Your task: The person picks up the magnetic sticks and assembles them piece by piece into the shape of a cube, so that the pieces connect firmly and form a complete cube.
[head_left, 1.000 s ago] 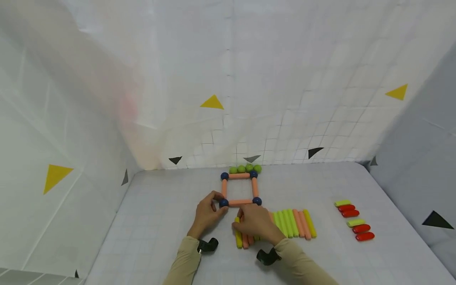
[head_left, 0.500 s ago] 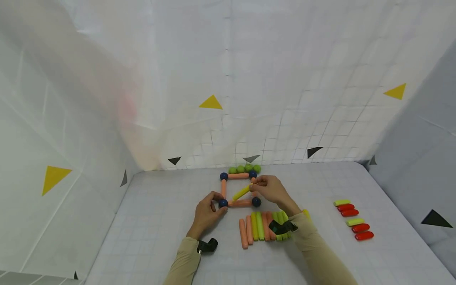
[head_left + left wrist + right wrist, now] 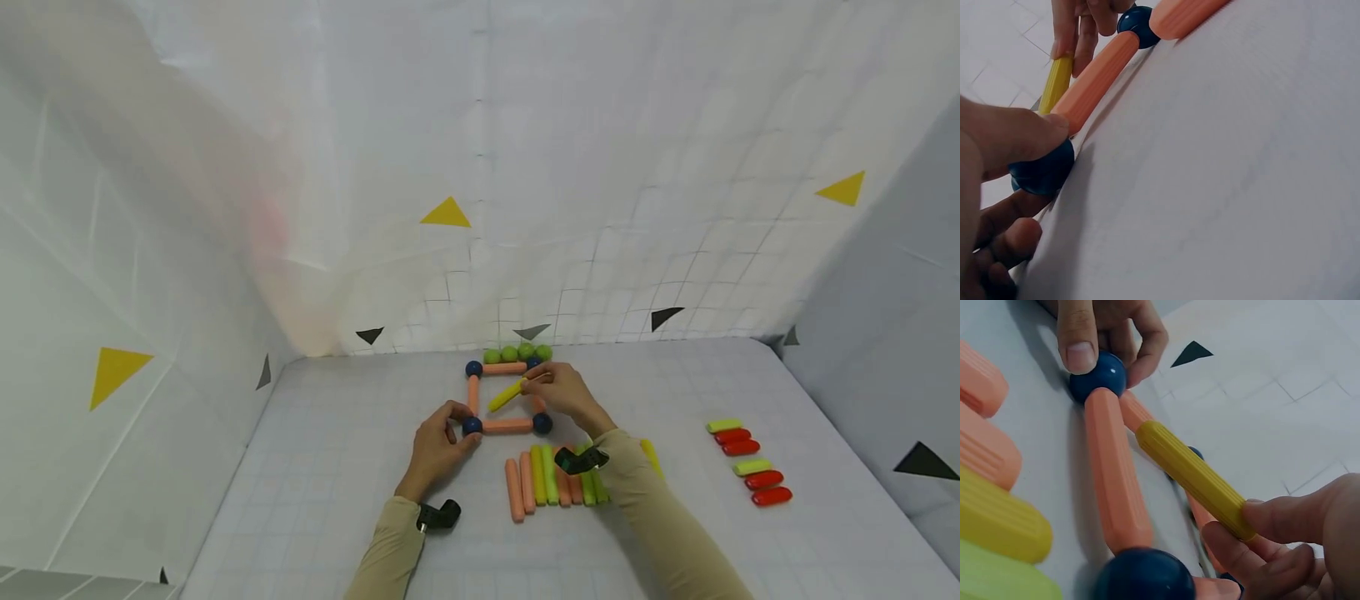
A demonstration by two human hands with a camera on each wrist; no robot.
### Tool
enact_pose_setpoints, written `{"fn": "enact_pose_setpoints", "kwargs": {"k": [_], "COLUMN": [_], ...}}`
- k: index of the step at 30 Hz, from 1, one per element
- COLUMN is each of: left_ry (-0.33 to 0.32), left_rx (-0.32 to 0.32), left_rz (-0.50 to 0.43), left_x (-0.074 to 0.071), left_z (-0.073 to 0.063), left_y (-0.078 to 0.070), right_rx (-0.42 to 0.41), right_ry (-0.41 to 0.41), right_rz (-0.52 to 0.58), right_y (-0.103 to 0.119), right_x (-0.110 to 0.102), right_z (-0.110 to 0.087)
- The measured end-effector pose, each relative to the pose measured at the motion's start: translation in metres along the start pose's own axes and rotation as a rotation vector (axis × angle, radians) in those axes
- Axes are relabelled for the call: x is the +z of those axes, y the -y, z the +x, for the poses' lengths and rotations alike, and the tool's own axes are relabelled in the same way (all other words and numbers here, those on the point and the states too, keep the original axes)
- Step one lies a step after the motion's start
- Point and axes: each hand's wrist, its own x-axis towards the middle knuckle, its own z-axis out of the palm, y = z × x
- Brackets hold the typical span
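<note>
On the table a square of salmon-orange rods (image 3: 507,426) has a dark blue ball at each corner. My left hand (image 3: 433,452) holds the near-left blue ball (image 3: 1110,376) between thumb and fingers. My right hand (image 3: 567,392) pinches a ridged yellow rod (image 3: 506,396) by one end, between thumb and fingertips. The rod slants over the inside of the square, its free end toward the near-left ball and apart from it in the right wrist view. The right hand partly covers the square's right side and far-right ball.
A row of orange, yellow and lime rods (image 3: 551,475) lies nearer me, partly under my right forearm. Several green balls (image 3: 517,354) line up behind the square. Red capsule-shaped pieces (image 3: 764,480) and short lime pieces (image 3: 752,467) lie at the right.
My right hand has picked the yellow rod from the left end of the row and brought it up over the square. My left hand stays on the near-left ball.
</note>
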Motion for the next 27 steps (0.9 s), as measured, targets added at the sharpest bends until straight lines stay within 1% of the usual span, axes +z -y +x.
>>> {"fn": "enact_pose_setpoints", "kwargs": {"k": [7,11,19,24,27], "left_ry": [0.011,0.011,0.002,0.009,0.013], "left_rx": [-0.027,-0.032,-0.016,-0.015,-0.012], "left_rz": [0.003,0.012,0.018,0.015,0.015], "left_x": [0.001,0.0,0.0,0.0,0.0], "left_z": [0.0,0.001,0.001,0.001,0.002], "left_y": [-0.001,0.0,0.001,0.001,0.002], "right_rx": [0.024,0.014,0.016,0.025,0.049], "right_ry": [-0.006,0.008,0.036,0.031,0.04], "right_rz": [-0.005,-0.02,-0.043,-0.03,-0.01], "right_y": [0.003,0.006,0.007,0.005,0.005], "right_x": [0.013,0.017,0.02,0.018,0.016], "right_z": [0.004,0.006,0.008,0.01,0.011]}}
